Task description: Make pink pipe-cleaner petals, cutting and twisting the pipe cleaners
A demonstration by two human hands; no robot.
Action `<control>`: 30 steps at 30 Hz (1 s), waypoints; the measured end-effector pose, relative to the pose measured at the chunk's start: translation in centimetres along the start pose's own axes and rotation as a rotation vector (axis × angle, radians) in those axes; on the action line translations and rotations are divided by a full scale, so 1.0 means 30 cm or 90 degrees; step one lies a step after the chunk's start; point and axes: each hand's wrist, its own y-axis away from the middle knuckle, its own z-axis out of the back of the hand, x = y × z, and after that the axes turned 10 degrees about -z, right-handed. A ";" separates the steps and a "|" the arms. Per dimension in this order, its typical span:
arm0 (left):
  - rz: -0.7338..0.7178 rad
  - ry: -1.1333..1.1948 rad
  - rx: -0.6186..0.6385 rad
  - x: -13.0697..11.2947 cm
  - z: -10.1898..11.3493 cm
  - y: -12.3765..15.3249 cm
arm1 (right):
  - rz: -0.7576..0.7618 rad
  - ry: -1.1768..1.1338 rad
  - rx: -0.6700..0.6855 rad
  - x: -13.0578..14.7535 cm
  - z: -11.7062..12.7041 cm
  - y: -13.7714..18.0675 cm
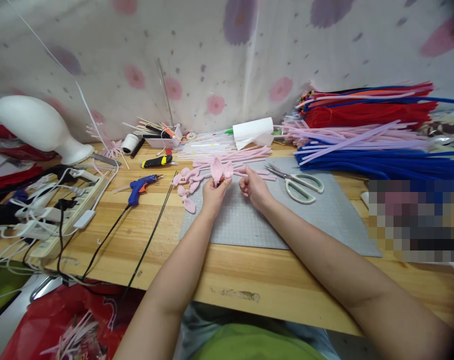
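Observation:
Between the thumb and fingers of my left hand (213, 199) is a pink pipe-cleaner piece (217, 170) bent into two upright, pointed petal shapes. Just right of it, my right hand (257, 190) is closed with the fingers curled; whatever is in them, if anything, cannot be made out. Both hands are over a grey cutting mat (245, 227). Several similar pink looped pieces (188, 204) lie left of my left hand. Straight pink pipe cleaners (234, 157) lie behind the hands. Scissors (300, 184) with pale green handles rest partly spread to the right.
A blue glue gun (140, 189) and a yellow-black cutter (156, 161) lie left. Further left are a cabled power strip (71, 212) and a white foam head (35, 125). Bundles of blue pipe cleaners (377, 162) and red ones (369, 115) are stacked right.

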 end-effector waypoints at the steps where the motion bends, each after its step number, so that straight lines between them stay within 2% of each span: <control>1: -0.003 -0.023 -0.010 0.006 0.021 -0.016 | 0.051 0.072 -0.045 -0.004 0.018 -0.014; 5: -0.074 -0.204 0.015 0.029 0.123 -0.079 | 0.253 0.456 -0.193 -0.004 0.111 -0.066; 8: -0.101 -0.346 0.064 0.029 0.181 -0.108 | 0.311 0.661 -0.276 0.003 0.162 -0.084; 10: -0.105 -0.437 0.097 0.020 0.198 -0.112 | 0.325 0.733 -0.304 0.001 0.177 -0.090; 13: -0.094 -0.589 0.072 0.007 0.199 -0.106 | 0.338 0.781 -0.313 -0.009 0.181 -0.094; 16: -0.099 -0.697 -0.045 0.002 0.189 -0.098 | 0.332 0.812 -0.313 -0.013 0.175 -0.094; 18: -0.100 -0.730 -0.112 0.002 0.182 -0.094 | 0.324 0.815 -0.319 -0.011 0.173 -0.092; 22: -0.073 -0.752 -0.152 -0.007 0.170 -0.084 | 0.339 0.798 -0.336 -0.007 0.171 -0.085; 24: -0.121 -0.738 -0.172 -0.020 0.163 -0.075 | 0.359 0.793 -0.333 -0.011 0.169 -0.079; 26: -0.222 -0.708 -0.188 -0.035 0.155 -0.063 | 0.382 0.788 -0.325 -0.018 0.163 -0.073; 28: -0.318 -0.673 -0.171 -0.046 0.145 -0.050 | 0.403 0.787 -0.316 -0.019 0.156 -0.070; 30: -0.374 -0.649 -0.134 -0.049 0.132 -0.037 | 0.420 0.797 -0.311 -0.006 0.150 -0.080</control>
